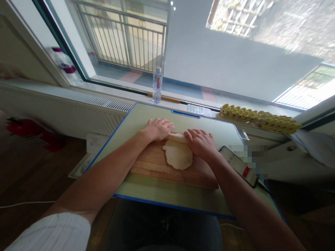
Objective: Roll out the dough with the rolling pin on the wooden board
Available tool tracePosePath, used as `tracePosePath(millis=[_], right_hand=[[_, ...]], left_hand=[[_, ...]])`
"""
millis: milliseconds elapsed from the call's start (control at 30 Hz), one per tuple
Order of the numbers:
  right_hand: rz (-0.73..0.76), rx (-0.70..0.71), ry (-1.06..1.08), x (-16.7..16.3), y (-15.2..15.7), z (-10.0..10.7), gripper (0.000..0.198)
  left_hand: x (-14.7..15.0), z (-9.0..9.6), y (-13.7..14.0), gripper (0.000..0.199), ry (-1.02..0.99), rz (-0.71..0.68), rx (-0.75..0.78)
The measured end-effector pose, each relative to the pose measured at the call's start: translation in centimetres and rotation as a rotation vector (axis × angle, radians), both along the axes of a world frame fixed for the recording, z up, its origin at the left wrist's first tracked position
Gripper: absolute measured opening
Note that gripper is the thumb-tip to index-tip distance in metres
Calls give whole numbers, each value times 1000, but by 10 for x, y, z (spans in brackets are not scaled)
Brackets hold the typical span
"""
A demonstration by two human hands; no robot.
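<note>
A light rolling pin [179, 137] lies crosswise at the far edge of a flat, roundish sheet of dough [179, 155]. Over its left end rests my left hand [159, 129], palm down and closed on it. My right hand [200, 142] covers the other end in the same way, its wrist to the right of the dough. Both ends of the pin are hidden beneath the hands. Under the dough is a wooden cutting board [149, 161], set on a small pale green table [149, 115] with a blue rim.
A phone [237, 164] lies at the table's right side, with a cable at its near end. Beyond the table, a water bottle [157, 86] and a yellow egg tray [259, 118] stand along the windowsill. A red fire extinguisher [36, 133] is on the floor at left.
</note>
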State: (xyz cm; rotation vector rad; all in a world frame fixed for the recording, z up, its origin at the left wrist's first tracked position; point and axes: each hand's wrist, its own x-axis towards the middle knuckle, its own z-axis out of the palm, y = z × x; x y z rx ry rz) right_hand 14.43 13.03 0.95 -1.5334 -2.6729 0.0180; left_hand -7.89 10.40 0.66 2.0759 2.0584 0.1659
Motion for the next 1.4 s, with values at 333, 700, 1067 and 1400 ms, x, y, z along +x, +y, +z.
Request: tracePosePath(millis=[333,700,1067,1400], right_hand=[[5,118,22,9,-33,-7,67],[78,175,114,21,-64,-19,66],[148,205,163,36,-112,-25,68],[213,256,225,53,-154,-30,81]], left_hand=[[6,-3,-19,57,39,-20,31],[14,0,-58,54,29,-18,135],[17,-13,-105,56,-27,-52,246],[29,-14,-166,61,-22,-28,278]])
